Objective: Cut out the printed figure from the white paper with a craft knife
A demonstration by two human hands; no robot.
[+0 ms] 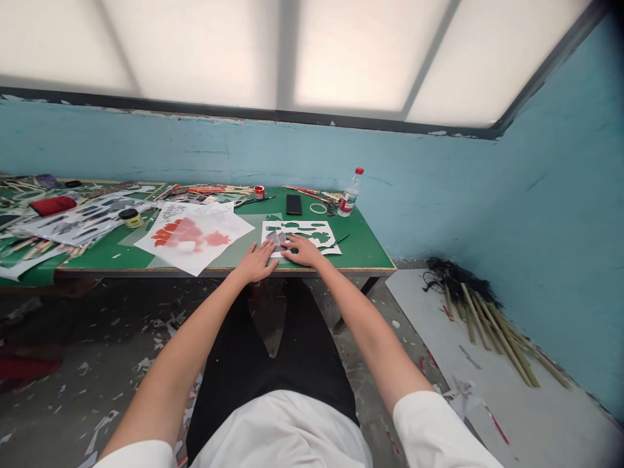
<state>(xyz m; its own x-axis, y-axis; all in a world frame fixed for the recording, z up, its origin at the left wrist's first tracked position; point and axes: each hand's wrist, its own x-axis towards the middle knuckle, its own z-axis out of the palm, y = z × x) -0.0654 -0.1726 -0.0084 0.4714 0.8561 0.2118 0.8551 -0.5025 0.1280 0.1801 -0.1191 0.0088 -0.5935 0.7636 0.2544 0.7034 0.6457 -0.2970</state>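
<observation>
Both forearms reach towards twelve o'clock over the near edge of the green table [365, 252]; the left hand [256, 261] lies palm down, fingers extended towards one o'clock and thumb out towards three; the right hand [301, 250] is also palm down, its fingers angled towards ten o'clock and its thumb near nine. The left hand is flat and loosely spread, closed round nothing; the right is partly spread, and one cannot tell whether its fingertips pinch anything. Between the fingertips lies a grey piece [276, 238], on the white cut-out sheet [332, 234] at twelve o'clock from the person.

Towards one o'clock from the hands stands a red-capped bottle [348, 201], its red-and-white label too small to read; at twelve lies a black phone [293, 205]; near eleven stands a red jar [259, 192]; towards ten a black-lidded jar [130, 218] has a yellow label, its print illegible; the red-painted paper [234, 227] lies nearer, with faint, unreadable dark marks by its far edge.
</observation>
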